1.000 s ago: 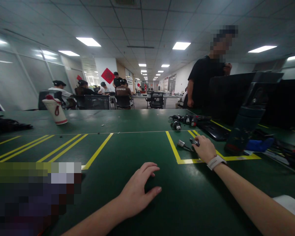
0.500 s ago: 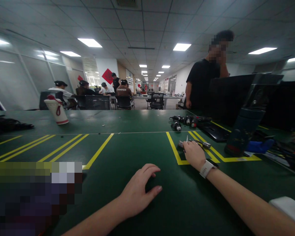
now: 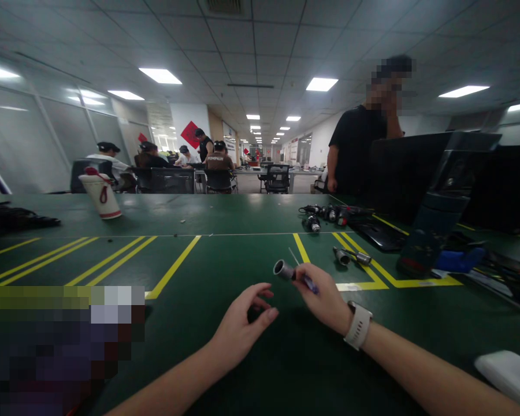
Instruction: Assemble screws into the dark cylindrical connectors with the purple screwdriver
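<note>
My right hand [image 3: 323, 294] holds a hollow metal cylinder [image 3: 285, 270], its open end facing left, together with a thin screwdriver [image 3: 309, 283] whose shaft points up and left. Both are above the green table [image 3: 242, 254]. To the left, my left hand [image 3: 247, 315] has its fingers curved and apart, with nothing between them. Beyond my right hand, another metal cylinder [image 3: 341, 256] and a metal piece [image 3: 363, 258] lie by the yellow tape lines.
A dark bottle [image 3: 435, 231] stands at the right, near a blue object [image 3: 461, 259] and cables. Small black devices [image 3: 312, 223] lie farther back. A white cup [image 3: 101, 195] stands back left. A person in black [image 3: 355, 144] stands behind the monitors.
My right hand has moved left and nearer from the taped area, bringing the metal cylinder and screwdriver with it. My left hand has shifted slightly left, its fingers a little more curled.
</note>
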### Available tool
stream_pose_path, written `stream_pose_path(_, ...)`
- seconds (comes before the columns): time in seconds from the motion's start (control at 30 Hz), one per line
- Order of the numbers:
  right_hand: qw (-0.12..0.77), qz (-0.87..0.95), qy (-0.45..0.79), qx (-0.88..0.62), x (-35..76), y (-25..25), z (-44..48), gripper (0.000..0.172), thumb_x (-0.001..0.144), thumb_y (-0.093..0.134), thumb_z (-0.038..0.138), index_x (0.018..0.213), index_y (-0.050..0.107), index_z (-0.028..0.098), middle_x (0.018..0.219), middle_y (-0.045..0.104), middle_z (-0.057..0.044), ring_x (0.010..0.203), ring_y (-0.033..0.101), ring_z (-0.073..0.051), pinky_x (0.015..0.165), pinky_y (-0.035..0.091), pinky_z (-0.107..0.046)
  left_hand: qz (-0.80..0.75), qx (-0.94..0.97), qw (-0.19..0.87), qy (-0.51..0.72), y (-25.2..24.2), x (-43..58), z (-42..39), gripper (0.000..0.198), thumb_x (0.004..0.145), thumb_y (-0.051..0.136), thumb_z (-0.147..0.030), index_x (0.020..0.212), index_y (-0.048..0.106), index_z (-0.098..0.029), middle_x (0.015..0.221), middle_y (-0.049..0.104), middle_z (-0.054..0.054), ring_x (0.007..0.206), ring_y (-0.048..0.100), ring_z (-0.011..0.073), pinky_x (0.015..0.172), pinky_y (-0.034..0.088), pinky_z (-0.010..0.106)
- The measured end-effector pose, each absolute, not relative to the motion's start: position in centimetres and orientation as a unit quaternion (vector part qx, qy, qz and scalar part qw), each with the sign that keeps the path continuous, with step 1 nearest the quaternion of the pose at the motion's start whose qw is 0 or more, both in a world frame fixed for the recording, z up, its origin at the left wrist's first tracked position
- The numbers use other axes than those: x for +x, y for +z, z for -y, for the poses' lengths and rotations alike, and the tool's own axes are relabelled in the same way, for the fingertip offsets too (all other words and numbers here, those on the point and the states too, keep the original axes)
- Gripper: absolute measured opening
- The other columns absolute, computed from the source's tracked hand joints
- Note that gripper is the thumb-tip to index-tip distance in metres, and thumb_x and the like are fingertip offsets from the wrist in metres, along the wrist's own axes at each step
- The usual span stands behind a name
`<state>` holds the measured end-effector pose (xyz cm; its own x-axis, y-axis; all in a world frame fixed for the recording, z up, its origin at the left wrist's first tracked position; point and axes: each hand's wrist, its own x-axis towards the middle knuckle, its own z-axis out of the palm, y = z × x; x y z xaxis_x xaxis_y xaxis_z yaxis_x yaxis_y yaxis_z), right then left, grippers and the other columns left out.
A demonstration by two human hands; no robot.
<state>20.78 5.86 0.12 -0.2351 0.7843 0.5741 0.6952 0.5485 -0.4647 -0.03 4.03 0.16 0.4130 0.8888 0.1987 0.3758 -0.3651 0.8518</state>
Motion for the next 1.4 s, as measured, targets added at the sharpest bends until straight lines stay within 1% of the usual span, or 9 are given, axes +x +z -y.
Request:
stream_pose_path(0.1, 0.423, 0.811, 0.102, -0.39, 18.6, -0.2, -3.9, 0.017, 0.077, 0.048, 0.004, 0.079, 0.048, 0.021, 0.079, 0.057, -0.001, 0.072, 0.055, -0.015, 0.065, 0.044, -0.026, -0.403, 0.744, 0.371, 0.382, 0.1, -0.1, -4.0, 0.043, 0.08, 0.057, -0.036, 0.119, 0.048, -0.02, 0.106, 0.062, 0.008, 0.093, 0.06, 0.0232, 0.083, 0.047, 0.038)
stream_pose_path(0.23, 0.427, 0.827, 0.14, -0.337, 17.4, -0.2, -2.5, 0.023, 0.072, 0.046, 0.0, 0.08, 0.049, 0.021, 0.083, 0.058, -0.001, 0.076, 0.055, -0.016, 0.068, 0.044, -0.028, -0.379, 0.77, 0.326, 0.397, 0.2, -0.3, -3.6, 0.026, 0.08, 0.058, -0.029, 0.106, 0.054, -0.023, 0.101, 0.063, 0.005, 0.095, 0.059, 0.0225, 0.084, 0.048, 0.037)
stream_pose_path(0.4, 0.495, 0.767, 0.187, -0.362, 18.1, 0.8, -2.4, 0.017, 0.087, 0.044, 0.012, 0.097, 0.054, 0.021, 0.093, 0.06, -0.005, 0.086, 0.056, -0.018, 0.076, 0.045, -0.032, -0.389, 0.76, 0.254, 0.454, 0.0, -0.4, -3.5, 0.026, 0.079, 0.059, -0.02, 0.103, 0.053, -0.026, 0.115, 0.059, 0.003, 0.109, 0.053, 0.0231, 0.094, 0.041, 0.042)
stream_pose_path(0.5, 0.539, 0.725, 0.238, -0.357, 18.8, 1.7, -2.2, 0.021, 0.09, 0.046, 0.022, 0.109, 0.056, 0.022, 0.09, 0.062, -0.004, 0.081, 0.058, -0.018, 0.07, 0.047, -0.031, -0.403, 0.761, 0.247, 0.445, -0.1, -0.4, -3.5, 0.024, 0.079, 0.059, -0.021, 0.102, 0.054, -0.026, 0.108, 0.061, 0.002, 0.103, 0.056, 0.022, 0.089, 0.044, 0.039)
stream_pose_path(0.7, 0.587, 0.693, 0.272, -0.317, 19.1, 3.4, -0.7, 0.018, 0.089, 0.049, 0.028, 0.08, 0.063, 0.021, 0.065, 0.058, 0.001, 0.061, 0.053, -0.013, 0.057, 0.042, -0.026, -0.386, 0.784, 0.236, 0.426, 0.0, -0.2, -3.5, 0.016, 0.077, 0.059, -0.016, 0.09, 0.052, -0.023, 0.086, 0.055, -0.001, 0.08, 0.054, 0.0167, 0.072, 0.045, 0.029)
stream_pose_path(0.87, 0.517, 0.749, 0.27, -0.314, 18.2, 4.6, 1.0, 0.033, 0.09, 0.044, 0.028, 0.061, 0.057, 0.019, 0.055, 0.053, 0.001, 0.052, 0.05, -0.011, 0.051, 0.037, -0.025, -0.388, 0.773, 0.262, 0.429, 0.1, -0.2, -3.5, 0.011, 0.076, 0.057, -0.017, 0.078, 0.046, -0.021, 0.078, 0.048, -0.002, 0.068, 0.048, 0.014, 0.06, 0.041, 0.025)
stream_pose_path(1.07, 0.462, 0.773, 0.242, -0.361, 17.2, 3.9, 2.0, 0.008, 0.082, 0.051, 0.018, 0.075, 0.055, 0.02, 0.065, 0.055, 0.001, 0.058, 0.051, -0.013, 0.056, 0.039, -0.026, -0.397, 0.768, 0.287, 0.412, 0.1, -0.2, -3.5, 0.014, 0.072, 0.059, -0.017, 0.07, 0.046, -0.02, 0.066, 0.047, -0.005, 0.06, 0.044, 0.0119, 0.054, 0.037, 0.023)
stream_pose_path(1.23, 0.46, 0.779, 0.211, -0.369, 17.1, 3.4, 1.8, 0.01, 0.079, 0.05, 0.014, 0.071, 0.053, 0.021, 0.064, 0.055, 0.001, 0.06, 0.052, -0.014, 0.057, 0.04, -0.027, -0.402, 0.768, 0.277, 0.414, 0.2, 0.0, -3.4, 0.016, 0.07, 0.06, -0.018, 0.065, 0.045, -0.02, 0.062, 0.046, -0.006, 0.057, 0.043, 0.0114, 0.053, 0.036, 0.022)
stream_pose_path(1.4, 0.451, 0.754, 0.282, -0.385, 17.0, 3.2, 1.3, 0.01, 0.079, 0.051, 0.014, 0.07, 0.054, 0.019, 0.064, 0.056, 0.001, 0.058, 0.052, -0.013, 0.056, 0.039, -0.026, -0.394, 0.77, 0.28, 0.416, 0.4, 0.0, -3.4, 0.012, 0.069, 0.057, -0.017, 0.064, 0.046, -0.02, 0.063, 0.047, -0.005, 0.058, 0.045, 0.0124, 0.055, 0.037, 0.023)
